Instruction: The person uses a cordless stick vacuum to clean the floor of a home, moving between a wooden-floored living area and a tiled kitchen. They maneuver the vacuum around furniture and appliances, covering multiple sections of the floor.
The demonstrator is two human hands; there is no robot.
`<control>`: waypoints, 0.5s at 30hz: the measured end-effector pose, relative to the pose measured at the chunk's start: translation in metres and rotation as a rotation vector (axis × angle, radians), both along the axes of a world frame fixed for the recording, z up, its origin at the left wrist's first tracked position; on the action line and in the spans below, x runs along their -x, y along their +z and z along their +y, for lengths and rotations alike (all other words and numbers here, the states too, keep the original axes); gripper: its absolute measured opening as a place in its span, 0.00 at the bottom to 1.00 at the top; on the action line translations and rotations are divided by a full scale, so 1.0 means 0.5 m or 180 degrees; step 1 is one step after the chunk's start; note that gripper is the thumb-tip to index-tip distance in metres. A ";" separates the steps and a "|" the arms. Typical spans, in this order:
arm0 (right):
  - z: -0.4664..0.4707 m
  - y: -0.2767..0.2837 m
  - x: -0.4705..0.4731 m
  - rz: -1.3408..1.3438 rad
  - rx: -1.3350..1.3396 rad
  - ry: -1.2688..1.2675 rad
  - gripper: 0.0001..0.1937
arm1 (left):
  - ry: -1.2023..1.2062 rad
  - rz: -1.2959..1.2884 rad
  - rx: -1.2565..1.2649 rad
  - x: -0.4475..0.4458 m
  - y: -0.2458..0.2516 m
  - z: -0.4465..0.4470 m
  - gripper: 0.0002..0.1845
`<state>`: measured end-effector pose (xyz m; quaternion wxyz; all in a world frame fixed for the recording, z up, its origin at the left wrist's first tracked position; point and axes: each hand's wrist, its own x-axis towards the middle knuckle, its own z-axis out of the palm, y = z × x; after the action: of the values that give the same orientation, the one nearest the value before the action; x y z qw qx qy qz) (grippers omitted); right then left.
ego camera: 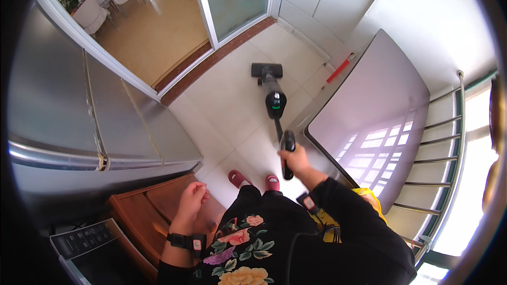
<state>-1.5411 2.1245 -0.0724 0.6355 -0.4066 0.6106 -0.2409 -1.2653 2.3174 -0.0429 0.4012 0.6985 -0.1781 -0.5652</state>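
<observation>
My right hand (296, 159) is closed around the black loop handle of an upright floor cleaner (276, 101). The cleaner's body is black with a small lit green mark, and its wide dark floor head (267, 70) lies on the pale floor tiles (225, 118), ahead of my feet in red slippers (272, 182). My left hand (194, 196) hangs above a brown wooden cabinet (158, 209), its fingers curled loosely, with nothing seen in them. Both wrists wear black straps with a small device.
A glossy-topped appliance (372, 126) stands at the right, with a red stick-like object (338, 72) on the floor beyond it. Steel doors (51, 87) line the left. Ahead are a reddish threshold (190, 82) and a glass sliding door (239, 4). A yellow bag (328, 221) is beside me.
</observation>
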 end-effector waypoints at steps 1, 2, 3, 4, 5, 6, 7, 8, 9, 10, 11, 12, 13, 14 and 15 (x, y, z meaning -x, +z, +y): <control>0.029 0.025 -0.011 0.0083 -0.0211 -0.0006 0.10 | -0.0032 0.0061 -0.0005 -0.004 0.000 -0.017 0.09; 0.055 0.055 -0.024 -0.0290 -0.0324 -0.0059 0.10 | -0.0089 0.0031 0.0024 -0.010 0.001 -0.033 0.09; 0.076 0.087 -0.039 -0.0491 -0.0550 -0.0136 0.11 | -0.0119 0.0066 0.0002 -0.016 0.002 -0.051 0.09; 0.087 0.119 -0.054 -0.0805 -0.0571 -0.0149 0.11 | -0.0143 0.0129 -0.0022 -0.020 0.001 -0.069 0.09; 0.096 0.150 -0.070 -0.1122 -0.0619 -0.0146 0.11 | -0.0226 0.0098 -0.0012 -0.025 -0.002 -0.085 0.09; 0.098 0.179 -0.085 -0.1329 -0.0758 -0.0186 0.11 | -0.0291 0.0086 0.0001 -0.030 -0.004 -0.100 0.09; 0.094 0.205 -0.097 -0.1347 -0.0771 -0.0213 0.11 | -0.0343 0.0072 0.0012 -0.035 -0.006 -0.112 0.09; 0.087 0.226 -0.110 -0.1422 -0.0760 -0.0214 0.10 | -0.0387 0.0068 0.0035 -0.040 -0.007 -0.121 0.09; 0.076 0.242 -0.121 -0.1560 -0.0722 -0.0181 0.09 | -0.0418 0.0065 0.0059 -0.045 -0.009 -0.128 0.09; 0.062 0.251 -0.131 -0.1402 -0.0724 -0.0132 0.08 | -0.0440 0.0072 0.0098 -0.048 -0.011 -0.131 0.10; 0.050 0.254 -0.143 -0.1527 -0.0618 -0.0308 0.07 | -0.0452 0.0075 0.0081 -0.053 -0.012 -0.130 0.10; 0.038 0.250 -0.159 -0.1650 -0.0506 -0.0472 0.07 | -0.0464 0.0081 0.0087 -0.059 -0.012 -0.128 0.10; 0.026 0.242 -0.172 -0.1845 -0.0355 -0.0578 0.07 | -0.0460 0.0084 0.0076 -0.066 -0.011 -0.125 0.10; 0.014 0.229 -0.184 -0.1934 -0.0281 -0.0695 0.07 | -0.0463 0.0083 0.0078 -0.071 -0.009 -0.118 0.10; 0.002 0.210 -0.200 -0.2025 -0.0195 -0.0903 0.07 | -0.0442 0.0079 0.0060 -0.074 -0.006 -0.109 0.10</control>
<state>-1.4413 2.1253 0.0328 0.7661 -0.2030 0.4393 -0.4230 -1.2284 2.2631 -0.0458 0.3697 0.6736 -0.2264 -0.5985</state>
